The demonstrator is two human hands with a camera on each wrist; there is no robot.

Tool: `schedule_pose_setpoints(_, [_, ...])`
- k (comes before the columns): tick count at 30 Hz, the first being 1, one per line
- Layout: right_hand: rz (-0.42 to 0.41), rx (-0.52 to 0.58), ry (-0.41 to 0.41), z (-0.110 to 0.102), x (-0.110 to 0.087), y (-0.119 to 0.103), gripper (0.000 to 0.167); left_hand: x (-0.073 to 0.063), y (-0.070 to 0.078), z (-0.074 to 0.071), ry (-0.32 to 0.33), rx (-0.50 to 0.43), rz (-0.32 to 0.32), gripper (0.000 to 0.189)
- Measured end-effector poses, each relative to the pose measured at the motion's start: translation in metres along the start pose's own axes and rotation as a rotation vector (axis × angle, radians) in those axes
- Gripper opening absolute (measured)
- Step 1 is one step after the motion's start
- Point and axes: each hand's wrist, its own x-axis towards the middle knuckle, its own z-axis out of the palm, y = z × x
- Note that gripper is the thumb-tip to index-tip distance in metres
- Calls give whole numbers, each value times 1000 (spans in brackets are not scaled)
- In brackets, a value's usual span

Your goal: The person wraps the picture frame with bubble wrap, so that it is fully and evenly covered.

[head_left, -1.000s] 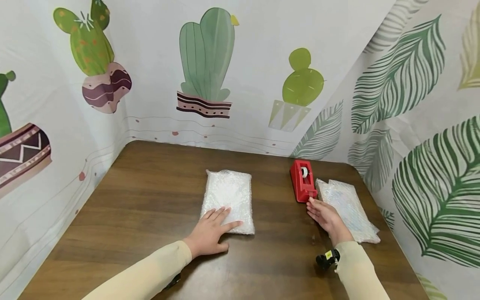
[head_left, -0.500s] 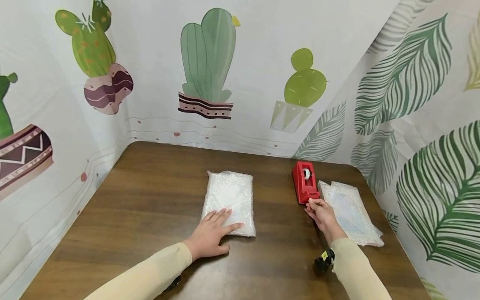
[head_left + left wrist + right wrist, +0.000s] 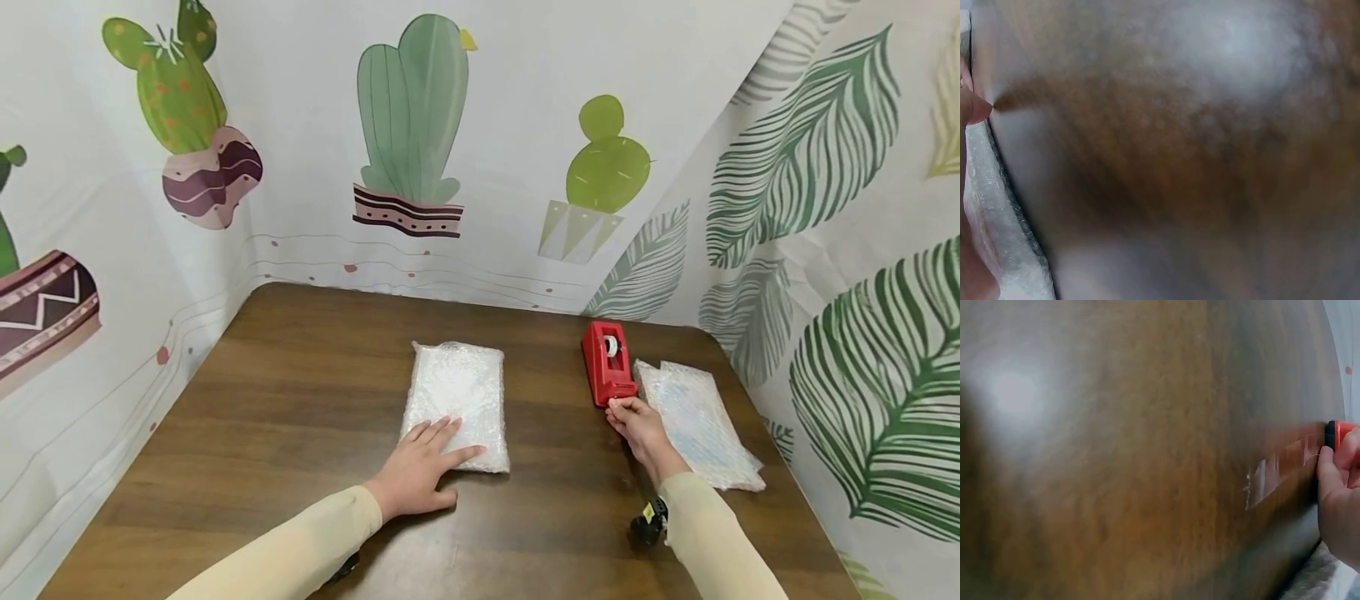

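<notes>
A flat packet in clear bubble wrap point(image 3: 459, 379) lies on the table in the head view. My left hand point(image 3: 415, 473) rests on its near left part, fingers spread and straight. At the right, a red tape dispenser point(image 3: 595, 367) stands with a white roll point(image 3: 611, 346) in it. My right hand point(image 3: 643, 432) is at its front end, thumb and fingertips pinching the tape right at the cutter; the fingers mostly hide that tape end. In the right wrist view, a clear strip of tape point(image 3: 1272, 475) shows against the wood, near the fingers.
More bubble-wrapped packets point(image 3: 693, 425) lie overlapping just right of the dispenser, beside my right forearm. Brown wooden table point(image 3: 300, 375) reaches a wall of printed cloth point(image 3: 510, 167) with cacti and leaves at the back and sides.
My right hand has shifted slightly left along the dispenser's front, its fingers drawn closer together. The left hand has stayed on the packet.
</notes>
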Motion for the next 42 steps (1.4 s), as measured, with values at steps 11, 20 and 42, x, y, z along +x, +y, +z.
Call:
schedule_pose_setpoints(11, [-220,-183,30,6,-29,-5,34,2,1,-6,-40,-22,3,67])
schedule_pose_setpoints(20, [-289,-282,-19,33,-45,-33,28,2,0,-4,-16,-27,9,70])
schedule_pose_setpoints(42, [-575,-766,-564,211,-5,-50,17,0,1,-4,-9,-18,6,70])
